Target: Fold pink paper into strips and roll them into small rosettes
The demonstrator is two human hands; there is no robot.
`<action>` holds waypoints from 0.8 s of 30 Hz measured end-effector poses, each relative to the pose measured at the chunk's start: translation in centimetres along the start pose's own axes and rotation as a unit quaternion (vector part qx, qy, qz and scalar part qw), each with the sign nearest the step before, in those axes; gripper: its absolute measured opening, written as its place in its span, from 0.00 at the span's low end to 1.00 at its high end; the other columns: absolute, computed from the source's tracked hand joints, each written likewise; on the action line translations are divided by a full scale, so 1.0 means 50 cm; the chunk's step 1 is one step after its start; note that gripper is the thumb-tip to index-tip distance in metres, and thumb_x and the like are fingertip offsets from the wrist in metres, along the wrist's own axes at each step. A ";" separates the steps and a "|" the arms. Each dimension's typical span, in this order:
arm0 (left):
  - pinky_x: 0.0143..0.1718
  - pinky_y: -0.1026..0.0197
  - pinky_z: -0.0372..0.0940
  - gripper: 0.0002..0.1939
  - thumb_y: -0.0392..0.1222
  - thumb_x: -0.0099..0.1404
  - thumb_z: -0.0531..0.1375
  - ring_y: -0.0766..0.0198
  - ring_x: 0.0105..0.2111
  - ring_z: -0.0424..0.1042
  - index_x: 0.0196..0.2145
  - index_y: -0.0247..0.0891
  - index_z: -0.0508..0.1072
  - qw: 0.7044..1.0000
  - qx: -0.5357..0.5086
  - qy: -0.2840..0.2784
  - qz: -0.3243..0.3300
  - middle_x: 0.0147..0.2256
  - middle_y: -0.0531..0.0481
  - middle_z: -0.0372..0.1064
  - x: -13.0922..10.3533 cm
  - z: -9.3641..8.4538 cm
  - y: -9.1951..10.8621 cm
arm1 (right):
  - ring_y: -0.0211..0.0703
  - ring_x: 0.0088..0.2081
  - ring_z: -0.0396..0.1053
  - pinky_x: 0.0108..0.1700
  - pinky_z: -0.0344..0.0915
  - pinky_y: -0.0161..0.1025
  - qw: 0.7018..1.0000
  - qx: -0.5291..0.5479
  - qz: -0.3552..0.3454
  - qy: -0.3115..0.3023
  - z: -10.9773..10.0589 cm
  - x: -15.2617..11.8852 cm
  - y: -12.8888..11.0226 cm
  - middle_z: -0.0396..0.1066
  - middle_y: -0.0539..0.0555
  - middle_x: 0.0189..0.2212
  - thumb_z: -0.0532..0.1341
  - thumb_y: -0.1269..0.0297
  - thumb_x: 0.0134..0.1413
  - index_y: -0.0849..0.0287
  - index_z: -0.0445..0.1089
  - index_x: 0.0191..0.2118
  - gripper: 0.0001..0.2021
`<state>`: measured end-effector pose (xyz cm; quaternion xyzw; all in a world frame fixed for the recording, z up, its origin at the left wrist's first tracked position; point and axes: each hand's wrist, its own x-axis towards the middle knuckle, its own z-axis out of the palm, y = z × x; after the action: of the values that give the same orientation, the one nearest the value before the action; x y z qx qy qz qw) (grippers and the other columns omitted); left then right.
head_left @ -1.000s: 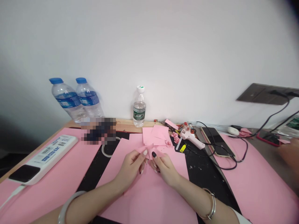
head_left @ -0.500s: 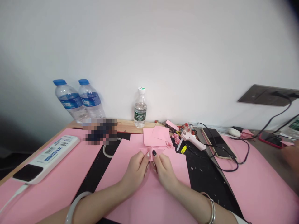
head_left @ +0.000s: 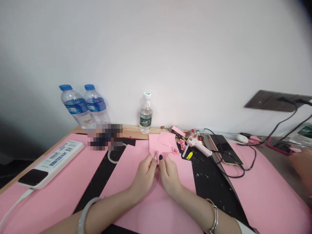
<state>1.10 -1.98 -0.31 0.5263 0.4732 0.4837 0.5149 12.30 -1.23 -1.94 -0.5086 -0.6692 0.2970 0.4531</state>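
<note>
My left hand point(head_left: 147, 169) and my right hand point(head_left: 168, 172) meet at the middle of the table, both closed on one small piece of pink paper point(head_left: 157, 156). The thumbs lie on top, side by side, pressing the paper, and part of it stands up between them. The other fingers are mostly tucked out of sight below. Under the hands lies a large pink sheet point(head_left: 126, 195). Just beyond the fingertips are small pink paper squares point(head_left: 165, 139) and several folded pink paper roses point(head_left: 175, 150).
A pink glue gun point(head_left: 198, 146) with its cable lies right of the roses, beside a phone point(head_left: 224, 149). A water bottle point(head_left: 145, 118) stands by the wall, with two bigger bottles point(head_left: 96, 105) leftward. A white power bank point(head_left: 53, 164) is at left; another person's hand point(head_left: 302, 165) shows at right.
My thumbs and the pink paper between them have shifted slightly, and the paper now stands up more between the fingers. The whole view has moved a little.
</note>
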 end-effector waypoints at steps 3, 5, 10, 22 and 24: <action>0.27 0.63 0.57 0.14 0.47 0.69 0.49 0.64 0.26 0.63 0.29 0.39 0.65 0.999 0.027 0.011 0.019 0.25 0.55 0.61 0.000 0.002 0.000 | 0.41 0.21 0.62 0.23 0.55 0.36 0.999 -0.011 -0.029 0.008 0.002 0.003 -0.008 0.63 0.49 0.20 0.45 0.68 0.63 0.55 0.57 0.29 0.12; 0.29 0.63 0.58 0.14 0.46 0.70 0.49 0.63 0.27 0.64 0.30 0.39 0.66 0.999 0.040 0.017 0.031 0.25 0.54 0.62 0.000 0.004 0.001 | 0.42 0.21 0.63 0.24 0.56 0.37 0.999 -0.011 -0.040 0.012 0.005 0.004 -0.012 0.65 0.50 0.21 0.44 0.69 0.62 0.56 0.57 0.30 0.11; 0.30 0.61 0.60 0.14 0.47 0.69 0.49 0.62 0.28 0.65 0.30 0.39 0.66 0.998 0.034 0.033 0.037 0.25 0.53 0.63 -0.002 0.006 0.002 | 0.42 0.23 0.64 0.25 0.58 0.37 0.999 -0.001 -0.041 0.023 0.010 0.002 -0.010 0.66 0.51 0.22 0.45 0.70 0.62 0.55 0.57 0.30 0.11; 0.29 0.63 0.59 0.14 0.50 0.69 0.52 0.64 0.26 0.63 0.31 0.38 0.67 0.999 -0.021 0.022 0.023 0.25 0.55 0.62 -0.004 0.000 -0.002 | 0.39 0.21 0.60 0.23 0.56 0.35 0.998 0.044 -0.044 -0.021 0.004 0.000 -0.022 0.61 0.48 0.20 0.47 0.69 0.61 0.54 0.54 0.27 0.11; 0.27 0.64 0.58 0.16 0.51 0.68 0.52 0.65 0.24 0.60 0.29 0.39 0.67 0.999 -0.021 0.024 0.022 0.23 0.56 0.59 -0.005 0.000 0.000 | 0.39 0.21 0.60 0.23 0.56 0.34 0.997 0.061 -0.029 -0.030 0.004 0.002 -0.020 0.60 0.47 0.19 0.47 0.67 0.61 0.54 0.54 0.26 0.11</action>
<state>1.09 -2.21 -0.32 0.5138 0.4637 0.5169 0.5037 11.70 -1.44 -1.14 -0.4511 -0.6776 0.3395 0.4714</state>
